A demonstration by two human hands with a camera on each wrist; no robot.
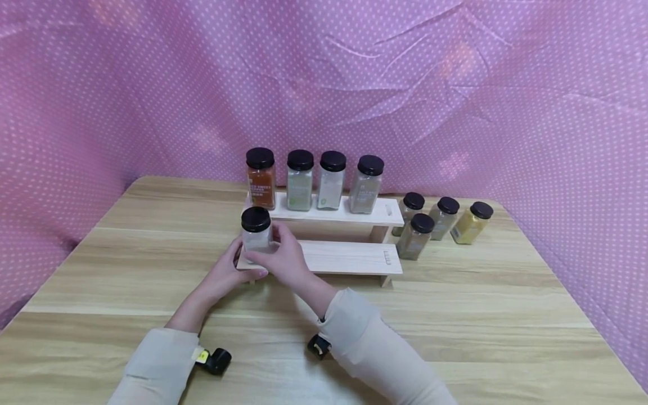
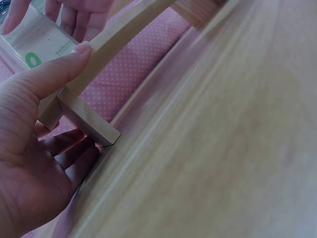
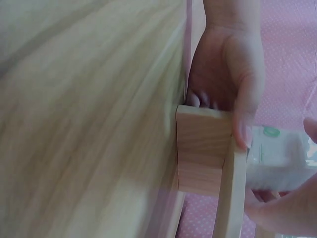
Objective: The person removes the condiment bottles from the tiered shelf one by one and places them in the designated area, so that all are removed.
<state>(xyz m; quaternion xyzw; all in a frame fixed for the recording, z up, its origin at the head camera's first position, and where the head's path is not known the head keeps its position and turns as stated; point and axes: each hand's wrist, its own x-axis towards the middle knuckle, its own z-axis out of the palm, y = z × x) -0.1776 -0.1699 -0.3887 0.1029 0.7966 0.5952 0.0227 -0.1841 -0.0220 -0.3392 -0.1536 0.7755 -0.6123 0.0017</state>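
Over the left end of the lower step of a two-step wooden rack (image 1: 344, 257) stands a clear spice jar (image 1: 256, 242) with a black lid and pale contents. My right hand (image 1: 287, 260) holds this jar from its right side, thumb in front and fingers behind. With my left hand (image 1: 228, 274) I grip the rack's left end. In the left wrist view the thumb (image 2: 62, 70) lies along the shelf edge at the jar's foot, while the other fingers curl below the shelf by the rack's leg (image 2: 88, 116).
On the upper step stand a red-orange spice jar (image 1: 261, 183), a pale green jar (image 1: 300, 185), a white jar (image 1: 331, 184) and a greyish jar (image 1: 365, 188). Several more, among them a yellow jar (image 1: 471, 225), stand right of the rack. A pink dotted cloth (image 1: 324, 73) hangs behind the table (image 1: 455, 320).
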